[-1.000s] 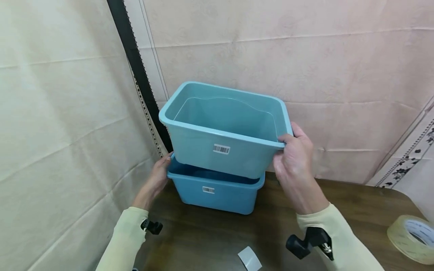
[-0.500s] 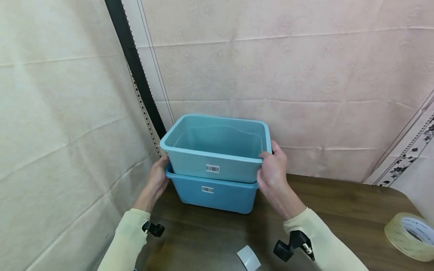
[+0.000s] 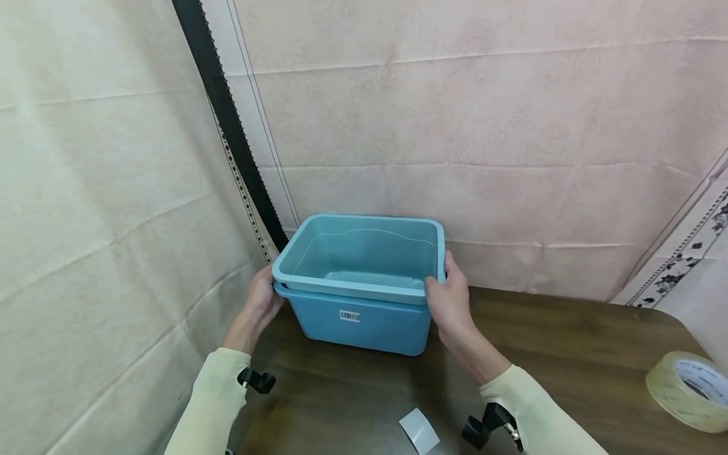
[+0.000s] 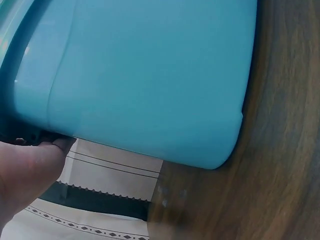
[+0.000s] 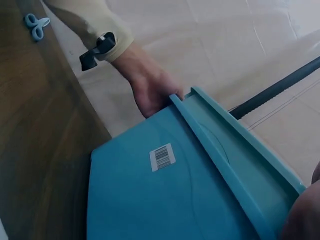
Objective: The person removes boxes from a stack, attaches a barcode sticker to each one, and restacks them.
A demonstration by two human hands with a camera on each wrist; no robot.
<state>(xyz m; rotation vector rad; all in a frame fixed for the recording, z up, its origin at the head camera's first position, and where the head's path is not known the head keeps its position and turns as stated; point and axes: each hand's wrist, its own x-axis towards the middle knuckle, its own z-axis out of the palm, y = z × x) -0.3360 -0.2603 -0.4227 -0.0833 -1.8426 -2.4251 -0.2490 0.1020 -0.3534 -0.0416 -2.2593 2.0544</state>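
Observation:
A light-blue plastic bin (image 3: 352,291) sits nested inside a slightly darker blue bin (image 3: 364,332) on the wooden table. Only the upper bin's rim and inside show above the lower one. My right hand (image 3: 452,300) grips the upper bin's right rim, thumb over the front corner. At the other end, my left hand (image 3: 263,300) holds the lower bin by its left rim. In the left wrist view, the left fingers (image 4: 60,142) curl under that rim. A barcode label (image 5: 162,157) is on the lower bin's front wall.
A roll of clear tape (image 3: 691,392) lies at the table's right side. A small white paper piece (image 3: 419,431) is near the front. Blue-handled scissors (image 5: 37,26) show in the right wrist view. Cloth walls (image 3: 483,145) stand behind and to the left.
The upper bin has come down and slightly left into the lower bin, hiding its own barcode label. My right hand went down with it; the left hand stayed at the lower bin's rim.

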